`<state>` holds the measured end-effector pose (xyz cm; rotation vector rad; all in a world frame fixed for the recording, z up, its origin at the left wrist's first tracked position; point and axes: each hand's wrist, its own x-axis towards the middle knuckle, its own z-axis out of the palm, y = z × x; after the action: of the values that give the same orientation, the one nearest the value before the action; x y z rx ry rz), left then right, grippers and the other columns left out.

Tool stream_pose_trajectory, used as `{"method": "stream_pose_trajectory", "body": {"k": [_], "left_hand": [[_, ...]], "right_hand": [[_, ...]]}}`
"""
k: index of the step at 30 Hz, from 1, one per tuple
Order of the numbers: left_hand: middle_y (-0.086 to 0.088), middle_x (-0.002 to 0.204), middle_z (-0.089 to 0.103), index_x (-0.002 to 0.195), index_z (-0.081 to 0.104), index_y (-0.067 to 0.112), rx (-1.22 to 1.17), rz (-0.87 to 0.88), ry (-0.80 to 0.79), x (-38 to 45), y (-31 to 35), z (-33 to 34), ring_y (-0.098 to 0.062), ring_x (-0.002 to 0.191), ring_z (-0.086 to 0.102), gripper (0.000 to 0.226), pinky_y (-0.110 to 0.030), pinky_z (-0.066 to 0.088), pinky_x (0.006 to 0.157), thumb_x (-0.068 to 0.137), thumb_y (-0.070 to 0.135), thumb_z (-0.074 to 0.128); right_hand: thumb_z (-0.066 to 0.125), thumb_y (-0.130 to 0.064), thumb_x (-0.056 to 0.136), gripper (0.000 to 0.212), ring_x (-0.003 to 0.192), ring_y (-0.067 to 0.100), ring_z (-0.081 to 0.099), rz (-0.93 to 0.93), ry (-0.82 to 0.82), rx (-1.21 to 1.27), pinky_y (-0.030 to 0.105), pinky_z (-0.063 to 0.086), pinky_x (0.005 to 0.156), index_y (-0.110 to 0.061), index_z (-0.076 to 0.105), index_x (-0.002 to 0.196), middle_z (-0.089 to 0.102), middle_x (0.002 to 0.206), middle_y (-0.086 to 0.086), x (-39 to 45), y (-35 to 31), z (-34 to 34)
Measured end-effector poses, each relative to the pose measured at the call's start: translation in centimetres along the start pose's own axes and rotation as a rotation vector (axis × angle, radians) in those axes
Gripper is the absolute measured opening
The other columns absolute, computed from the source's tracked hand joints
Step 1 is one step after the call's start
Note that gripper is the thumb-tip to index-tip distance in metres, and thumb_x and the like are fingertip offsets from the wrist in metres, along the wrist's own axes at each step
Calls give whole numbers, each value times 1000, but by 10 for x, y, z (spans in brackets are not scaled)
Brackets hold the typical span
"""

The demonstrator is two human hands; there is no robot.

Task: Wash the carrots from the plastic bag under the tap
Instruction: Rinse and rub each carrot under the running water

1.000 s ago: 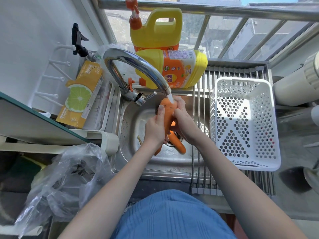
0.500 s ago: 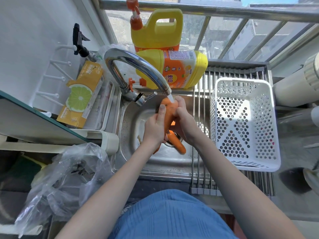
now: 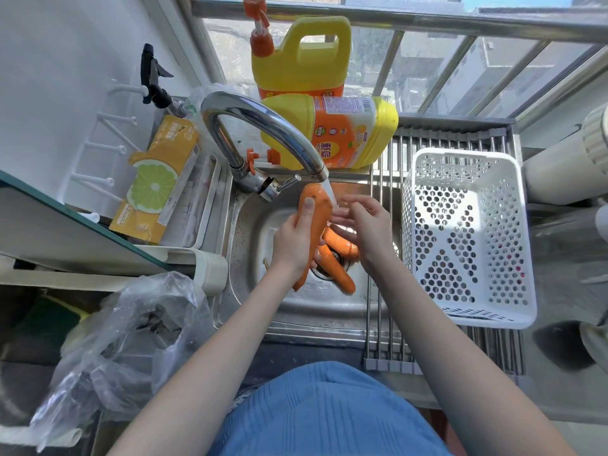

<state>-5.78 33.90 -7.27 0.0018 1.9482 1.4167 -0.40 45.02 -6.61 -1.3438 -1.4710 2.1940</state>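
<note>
My left hand (image 3: 294,243) grips a long orange carrot (image 3: 317,215), thick end up under the chrome tap (image 3: 260,126), where water runs onto it. My right hand (image 3: 365,225) is beside the carrot with its fingers spread and relaxed, just off it and in the stream's edge. Two more carrots lie in the steel sink (image 3: 253,225): one (image 3: 335,268) over the drain, another (image 3: 342,243) partly under my right hand. A crumpled clear plastic bag (image 3: 131,337) sits on the counter at the lower left.
A white perforated basket (image 3: 467,235) stands on a roll-up drying rack (image 3: 385,324) over the sink's right side. Two yellow detergent jugs (image 3: 329,133) stand behind the tap. A yellow lemon-print pack (image 3: 158,179) lies in a tray at the left.
My right hand has let go of the carrot and moved off to the right with fingers spread. My left hand still holds the carrot under the water.
</note>
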Motion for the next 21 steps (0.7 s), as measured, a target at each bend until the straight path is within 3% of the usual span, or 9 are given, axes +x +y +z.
{"method": "stream_pose_trajectory", "body": {"k": [3, 5, 7, 10, 12, 14, 16, 19, 21], "left_hand": [[-6, 74, 66, 95, 58, 14, 41, 65, 10, 0, -1, -4, -16, 52, 59, 57, -28, 46, 47, 86, 68, 41], [-4, 77, 64, 91, 54, 19, 44, 92, 40, -2, -1, -5, -15, 55, 59, 45, -28, 48, 51, 87, 63, 46], [0, 80, 62, 88, 49, 24, 41, 108, 70, -2, -5, -6, -16, 62, 60, 33, -30, 49, 59, 87, 56, 54], [3, 82, 60, 89, 44, 26, 69, 139, 75, -1, -10, -10, -17, 74, 60, 31, -34, 50, 71, 86, 49, 64], [3, 88, 59, 97, 42, 22, 93, 148, 61, -1, -10, -10, -13, 77, 58, 32, -25, 47, 70, 88, 39, 67], [1, 100, 56, 104, 39, 19, 168, 169, 61, -2, -10, -9, -14, 89, 56, 35, -22, 44, 73, 88, 27, 69], [-2, 109, 49, 107, 38, 17, 282, 232, 61, -4, -10, -6, -18, 97, 52, 39, -28, 43, 77, 86, 19, 71], [2, 96, 51, 102, 41, 12, 386, 224, 86, -8, -7, 0, -13, 82, 51, 43, -20, 37, 61, 76, 11, 76], [2, 83, 56, 96, 45, 10, 298, 52, 46, -10, -3, 1, -9, 69, 54, 39, -20, 36, 56, 71, 8, 75]], "right_hand": [[67, -8, 85, 12, 66, 24, 69, -34, -27, -179, 37, 62, 69, -6, 68, 73, 69, 67, 10, 4, -1, 0], [72, -13, 85, 12, 67, 25, 70, -29, -70, -233, 40, 62, 72, -6, 69, 75, 69, 69, 12, 5, -3, 4], [69, -4, 86, 9, 67, 24, 70, -24, -82, -239, 44, 62, 74, -7, 67, 78, 67, 73, 13, 7, -6, 8], [65, 0, 88, 9, 70, 25, 67, 40, -102, -154, 44, 60, 80, -8, 67, 84, 66, 72, 11, 10, -8, 10], [63, -15, 93, 5, 70, 17, 62, 137, -183, 42, 36, 57, 80, -11, 66, 94, 64, 67, 2, 10, -8, 10], [55, -32, 98, 25, 81, 14, 60, 209, -269, 200, 32, 52, 78, -12, 61, 113, 64, 81, 1, 8, -6, 13], [61, -28, 95, 38, 98, 17, 60, 159, -252, 98, 33, 52, 82, -12, 50, 129, 61, 105, 7, 9, 0, 20], [82, -22, 73, 70, 95, 21, 64, 77, -100, -10, 36, 57, 86, -11, 47, 133, 62, 113, 12, 10, 5, 30], [85, -25, 60, 67, 90, 28, 66, 96, -70, 66, 50, 56, 90, -9, 58, 120, 66, 105, 17, 13, 5, 31]]}}
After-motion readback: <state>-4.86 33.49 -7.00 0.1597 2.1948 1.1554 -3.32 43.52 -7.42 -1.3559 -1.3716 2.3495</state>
